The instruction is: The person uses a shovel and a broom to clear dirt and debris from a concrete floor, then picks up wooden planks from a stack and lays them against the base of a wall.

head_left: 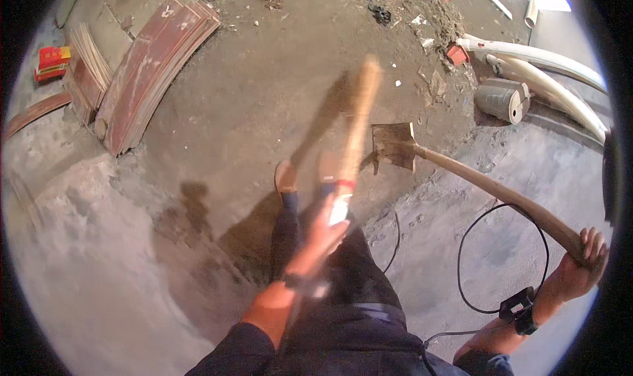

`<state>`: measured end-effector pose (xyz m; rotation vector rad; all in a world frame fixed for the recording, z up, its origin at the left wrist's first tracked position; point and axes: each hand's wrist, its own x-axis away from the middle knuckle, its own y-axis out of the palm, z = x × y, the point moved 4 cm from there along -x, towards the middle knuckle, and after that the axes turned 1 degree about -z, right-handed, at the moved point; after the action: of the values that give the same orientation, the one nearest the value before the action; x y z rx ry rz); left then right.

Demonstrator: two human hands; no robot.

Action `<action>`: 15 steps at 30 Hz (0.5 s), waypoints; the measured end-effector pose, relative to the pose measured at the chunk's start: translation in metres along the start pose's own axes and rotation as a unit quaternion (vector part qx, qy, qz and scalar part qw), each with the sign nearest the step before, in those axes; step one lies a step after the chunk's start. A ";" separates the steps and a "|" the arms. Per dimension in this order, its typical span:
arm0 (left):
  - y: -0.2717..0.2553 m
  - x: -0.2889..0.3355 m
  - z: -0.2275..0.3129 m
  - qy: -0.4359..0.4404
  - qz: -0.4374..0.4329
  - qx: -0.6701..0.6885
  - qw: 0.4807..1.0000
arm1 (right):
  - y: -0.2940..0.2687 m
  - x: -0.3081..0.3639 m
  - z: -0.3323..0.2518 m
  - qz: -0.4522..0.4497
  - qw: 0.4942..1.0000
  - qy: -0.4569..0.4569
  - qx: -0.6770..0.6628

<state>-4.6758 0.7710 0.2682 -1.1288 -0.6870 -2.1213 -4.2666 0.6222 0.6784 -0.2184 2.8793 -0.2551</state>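
"Two tools, then, one for each of your hands?"

"Yes. Your right hand (583, 265) has the shovel (488, 181), and your left hand (323, 231) has a wooden pole (359, 125)."

"Which way does the shovel's blade (393, 145) lie?"

"At ten o'clock from your right hand, with the long handle (544, 216) running from your fist at four o'clock up to the blade at ten. From your left hand, the same blade sits between one and two o'clock. In this view your left is nearer to it, though your right is the one on the shovel."

"Does your pole touch the blade?"

"They show apart. Your pole points just past twelve and passes on the nine o'clock side of the blade. How high either is above the brown ground (231, 79), you can't tell from here."

"And your fingers?"

"On the right, curled over the end of the handle. On the left, wrapped round the pole below its red band (345, 183); blur hides how tightly."
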 end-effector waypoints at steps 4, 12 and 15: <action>-0.075 0.042 -0.043 -0.078 0.209 0.056 0.973 | -0.001 -0.011 0.001 -0.175 0.979 0.048 -0.095; -0.016 -0.008 -0.055 -0.177 0.072 0.124 0.974 | 0.021 -0.002 0.002 0.007 1.000 0.012 0.004; 0.005 0.001 -0.052 -0.150 -0.019 0.050 0.987 | 0.024 -0.004 0.000 0.049 0.999 -0.021 0.012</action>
<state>-4.7001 0.7317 0.2443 -1.4032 -0.9494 -1.9418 -4.2658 0.6464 0.6742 -0.0762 2.8343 -0.2631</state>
